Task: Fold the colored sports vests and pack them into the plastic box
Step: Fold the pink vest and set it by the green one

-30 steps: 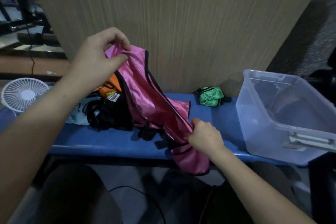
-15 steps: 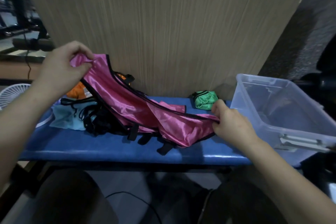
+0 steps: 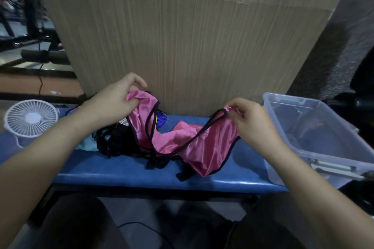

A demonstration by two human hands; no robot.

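A shiny pink sports vest [image 3: 204,145] with black trim hangs between my two hands over the blue bench [image 3: 125,170]. My left hand [image 3: 113,103] grips one bunched end of it at the upper left. My right hand [image 3: 251,121] pinches the other end by its black-edged strap. The vest sags in the middle and touches the bench. A clear plastic box [image 3: 315,137] stands open at the right end of the bench, beside my right hand. A heap of other vests [image 3: 113,143], black-strapped with pale blue and dark blue cloth showing, lies behind and under the pink one.
A small white fan [image 3: 30,119] stands at the bench's left end. A tall cardboard sheet [image 3: 182,42] rises right behind the bench. Dark gym equipment [image 3: 34,16] fills the far left. A cable [image 3: 145,232] lies on the floor below.
My left hand has come down and to the right with its end of the vest. My right hand has risen and now pinches a strap. The green folded vest is no longer in sight.
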